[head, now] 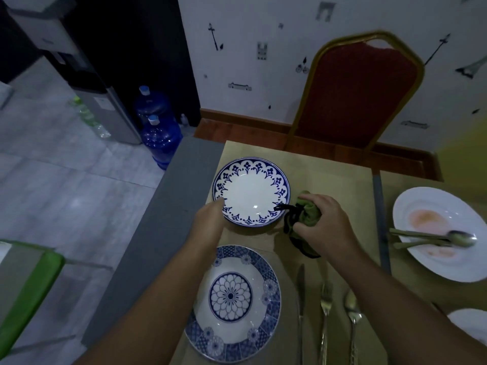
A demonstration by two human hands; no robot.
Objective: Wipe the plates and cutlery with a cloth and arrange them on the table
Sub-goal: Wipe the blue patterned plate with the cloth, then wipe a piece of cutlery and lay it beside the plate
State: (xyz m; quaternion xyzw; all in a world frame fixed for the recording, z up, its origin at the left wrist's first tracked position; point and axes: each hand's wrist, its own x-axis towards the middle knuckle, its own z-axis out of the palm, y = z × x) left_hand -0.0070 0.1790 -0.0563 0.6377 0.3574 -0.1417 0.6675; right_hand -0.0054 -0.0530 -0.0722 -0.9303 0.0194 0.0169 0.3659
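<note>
A white plate with a blue floral rim (250,192) lies on the beige placemat (329,175). My left hand (210,219) holds its near-left rim, thumb on top. My right hand (325,225) grips a bunched green cloth with black trim (305,217) just right of that plate. Closer to me sits a second plate with a blue flower medallion (233,302). Right of it lie a knife (300,306), a fork (325,309) and a spoon (353,317), side by side.
A white plate with reddish stains (442,233) holds two pieces of cutlery (432,237) at the right. Another white plate (471,327) peeks in at the lower right. A red chair with a gold frame (355,93) stands behind the table. Water bottles (158,127) stand on the floor.
</note>
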